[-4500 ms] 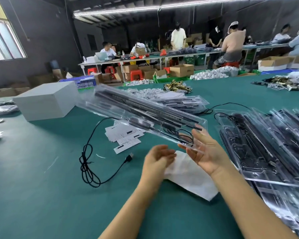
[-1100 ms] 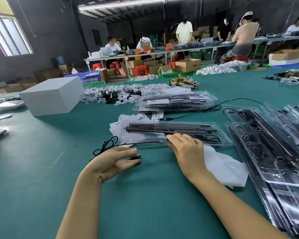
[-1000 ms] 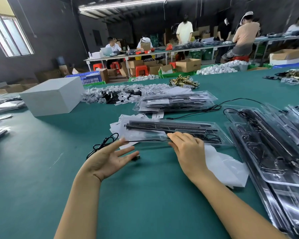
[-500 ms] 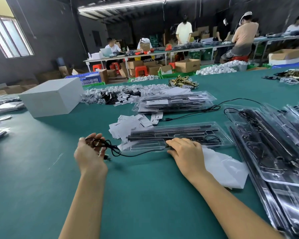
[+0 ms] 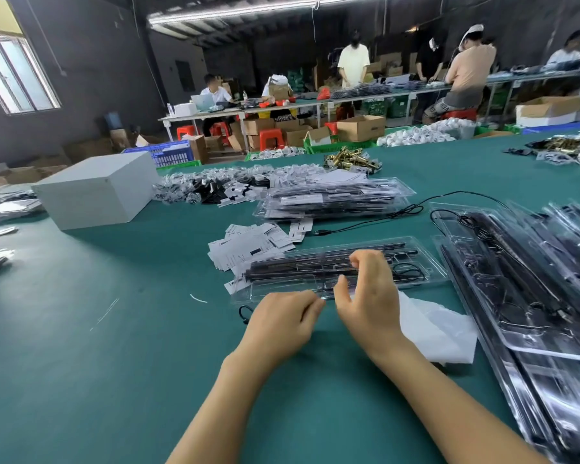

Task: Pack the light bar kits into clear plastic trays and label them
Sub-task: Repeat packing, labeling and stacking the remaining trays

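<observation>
Left hand is seen knuckles-up at the near edge of the long clear plastic tray; fingers curled, and a short loop of thin black cable shows at its left side; whether the cable is clamped inside the fist cannot be told. Right hand is held raised over the tray's near middle; fingers bent, thumb apart from them, nothing seen pinched; contact with the tray cannot be told. The two hands are just beside each other, not touching.

One tray lies flat on the green table top, lengthwise left to right; black light bars and a small coiled cable are seated inside it.

One crumpled white plastic sheet lies right of the right hand. One loose pile of white paper labels sits partly under the tray's left end. One stack of packed, labelled trays is set behind. One larger overlapping heap of filled trays runs along the right edge; count not readable. One grey rectangular box stands far left. One second black cable trails between stack and heap.
</observation>
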Motion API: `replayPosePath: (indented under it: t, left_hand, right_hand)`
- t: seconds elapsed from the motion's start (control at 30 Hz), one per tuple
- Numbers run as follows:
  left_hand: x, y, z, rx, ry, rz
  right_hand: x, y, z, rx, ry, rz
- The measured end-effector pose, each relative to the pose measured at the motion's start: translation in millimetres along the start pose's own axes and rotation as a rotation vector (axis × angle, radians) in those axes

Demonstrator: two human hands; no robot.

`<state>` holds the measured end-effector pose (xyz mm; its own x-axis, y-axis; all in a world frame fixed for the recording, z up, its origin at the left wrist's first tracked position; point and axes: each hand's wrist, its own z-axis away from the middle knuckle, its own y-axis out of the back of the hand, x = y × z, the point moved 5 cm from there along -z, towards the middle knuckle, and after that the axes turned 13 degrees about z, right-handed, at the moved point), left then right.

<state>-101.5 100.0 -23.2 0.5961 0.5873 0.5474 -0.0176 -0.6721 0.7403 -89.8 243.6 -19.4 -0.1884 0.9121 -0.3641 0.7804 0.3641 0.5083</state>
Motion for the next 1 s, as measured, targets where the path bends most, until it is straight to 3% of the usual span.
replayPosePath:
  t: [0.07, 0.17, 0.27, 0.37, 0.47, 0.67, 0.8, 1.0]
  left_hand:
    - [2.2, -7.2, 1.9, -0.043, -0.074, -0.069]
    - [6.6, -8.1, 4.4, -0.019, -0.150, -0.120]
    - [0.9, 1.3, 2.0, 0.058, -0.105, 0.027]
    - [-6.5, 9.0, 0.9, 0.151, -0.028, 0.177]
    - [-8.3, 8.7, 2.4, 0.203, 0.012, 0.258]
    - [-29.8, 39.3, 9.5, 0.599, 0.108, 0.371]
    - [-28.8, 40.3, 8.7, 0.544, 0.105, 0.436]
    - [-0.4, 29.0, 3.5, 0.399, -0.066, 0.219]
  right_hand:
    - [-10.4, 6.1, -3.8, 0.002, 0.167, 0.067]
    - [-19.4, -1.5, -0.4, -0.213, 0.368, 0.071]
    - [-11.2, -14.7, 6.2, -0.526, 0.196, -0.142]
    - [-6.3, -16.2, 4.4, -0.591, 0.100, -0.232]
    - [-3.8, -13.0, -1.5, -0.580, -0.043, -0.375]
    - [18.9, -5.5, -15.8, -0.369, -0.443, -0.736]
    - [24.6, -8.6, -15.9, -0.337, -0.514, -0.807]
    - [23.4, -7.7, -15.8, -0.311, -0.507, -0.812]
